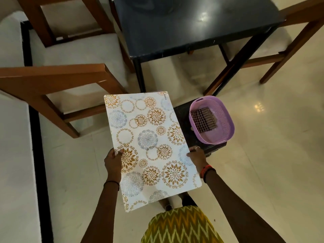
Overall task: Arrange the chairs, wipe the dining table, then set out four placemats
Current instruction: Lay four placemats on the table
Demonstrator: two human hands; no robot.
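I hold a white placemat (150, 148) printed with gold and grey flower circles flat in front of me, above the floor. My left hand (113, 162) grips its left long edge and my right hand (197, 156) grips its right long edge. I cannot tell whether it is a single mat or a stack. The dark, glossy dining table (192, 27) stands ahead at the top of the view with nothing on its visible corner. A wooden chair (57, 78) with a pale seat is to my left. A second wooden chair (59, 20) stands beyond it beside the table.
A low dark stool (182, 111) just right of the placemat carries a purple plastic basket (213, 120) with a folded checked cloth (204, 122) inside. Wooden legs of another chair (287, 50) show at the upper right. The pale tiled floor (271, 155) stretches to the right.
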